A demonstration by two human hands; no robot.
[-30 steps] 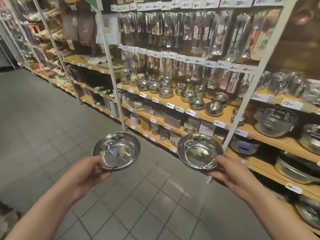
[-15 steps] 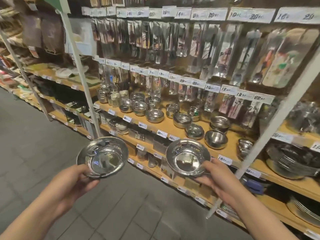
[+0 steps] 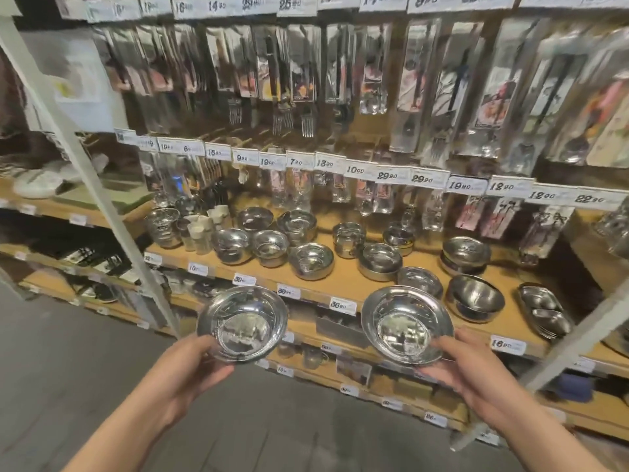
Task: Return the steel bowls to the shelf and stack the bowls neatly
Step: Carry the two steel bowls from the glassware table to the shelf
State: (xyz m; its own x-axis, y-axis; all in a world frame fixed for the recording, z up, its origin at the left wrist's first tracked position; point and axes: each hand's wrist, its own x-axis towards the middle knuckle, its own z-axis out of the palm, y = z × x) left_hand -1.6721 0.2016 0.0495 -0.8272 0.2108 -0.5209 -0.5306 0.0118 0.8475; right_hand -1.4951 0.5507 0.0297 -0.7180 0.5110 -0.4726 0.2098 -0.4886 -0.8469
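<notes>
L hand: left hand (image 3: 190,366) holds the left steel bowl (image 3: 242,323) by its near rim, thumb over the edge, fingers curled under; bowl in the air, open side up, tilted a bit twd the camera.
R hand: right hand (image 3: 476,366) holds the right steel bowl (image 3: 407,324) the same way at its near-right rim, fingers under the base.
Bowl pos: both in front of the wooden shelf (image 3: 347,284), at about its front-edge level, apart from each other, neither touching the board.
Shelf: already carries many steel bowls, some in stacks, e.g. a stack of bowls (image 3: 380,261) mid-shelf, a deep bowl (image 3: 474,298) at right, a divided steel tray (image 3: 544,310) beyond it. Price tags (image 3: 343,305) along the edge; packed cutlery (image 3: 306,80) hangs above.
Done: bowls carried up to the right section, as far as seen.
Left: both still to be set down, i.e. 0 of 2 shelved; stacking not begun.
Next (my guess): find the matching shallow wide-rim pile; can't tell which one matches, picture is blurred. Then nest one bowl in the other & set the pair on it, or place each in turn.
Risk: slick steel, rim-only grip; crowded shelf, easy to knock a neighbour.
</notes>
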